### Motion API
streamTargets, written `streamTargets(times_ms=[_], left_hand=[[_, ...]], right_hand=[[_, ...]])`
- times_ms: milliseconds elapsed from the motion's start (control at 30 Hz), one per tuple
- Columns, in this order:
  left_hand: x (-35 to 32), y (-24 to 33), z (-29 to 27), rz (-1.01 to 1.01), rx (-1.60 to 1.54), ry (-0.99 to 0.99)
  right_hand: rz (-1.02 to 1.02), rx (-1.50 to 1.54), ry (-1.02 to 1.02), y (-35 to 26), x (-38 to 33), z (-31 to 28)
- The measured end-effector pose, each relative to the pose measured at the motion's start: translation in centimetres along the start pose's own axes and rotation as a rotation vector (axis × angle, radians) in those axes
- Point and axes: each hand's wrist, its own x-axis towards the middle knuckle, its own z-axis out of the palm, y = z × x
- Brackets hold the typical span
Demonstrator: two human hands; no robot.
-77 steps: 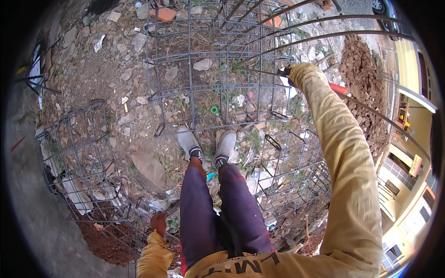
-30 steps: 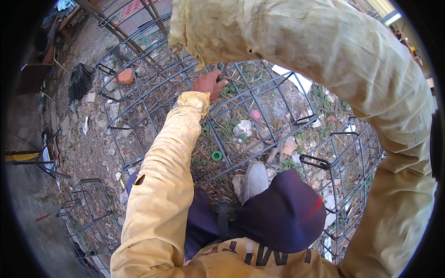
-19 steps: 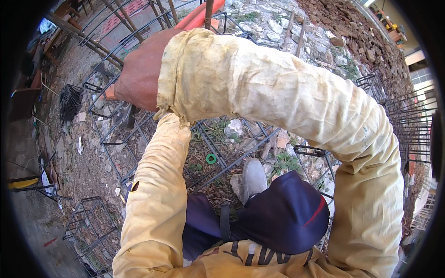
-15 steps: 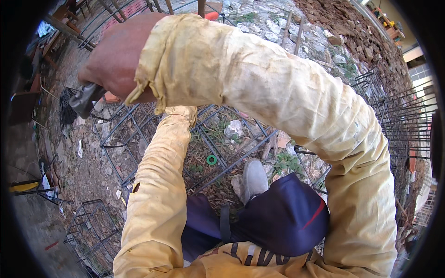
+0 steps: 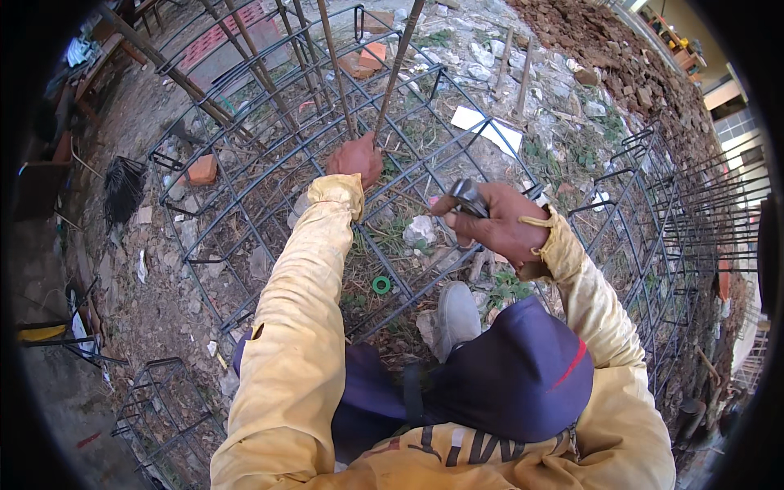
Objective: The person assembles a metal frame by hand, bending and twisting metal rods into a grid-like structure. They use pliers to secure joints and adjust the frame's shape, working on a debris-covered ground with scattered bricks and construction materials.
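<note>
My left hand (image 5: 356,158) is stretched forward and clasped around an upright rusty steel bar (image 5: 337,73) of the rebar cage (image 5: 269,155), where two bars meet. My right hand (image 5: 490,222) is raised nearer my body and grips a small dark metal tool (image 5: 468,196) between thumb and fingers. Both arms wear yellow sleeves. My raised knee in dark blue trousers (image 5: 514,376) and a grey shoe (image 5: 456,318) show below the hands, inside the cage.
Rubble, stones and broken bricks (image 5: 202,170) cover the ground. A small green ring (image 5: 381,285) lies under the cage. More rebar cages stand at the right (image 5: 694,220) and lower left (image 5: 159,400). A white sheet (image 5: 488,126) lies beyond.
My right arm, which crossed close in front of the camera, has dropped and pulled back to the right with the tool. My left hand stays on the upright bars.
</note>
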Motion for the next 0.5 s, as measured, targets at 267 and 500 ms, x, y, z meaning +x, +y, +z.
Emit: streamTargets(times_ms=[267, 500], left_hand=[[0.1, 1.5, 0.5, -0.070, -0.072, -0.006], [-0.2, 0.9, -1.1, -0.135, -0.011, 0.146]], right_hand=[[0.652, -0.463, 0.155, 28.5, -11.7, 6.9], [0.656, -0.509, -0.095, 26.5, -12.3, 7.4]])
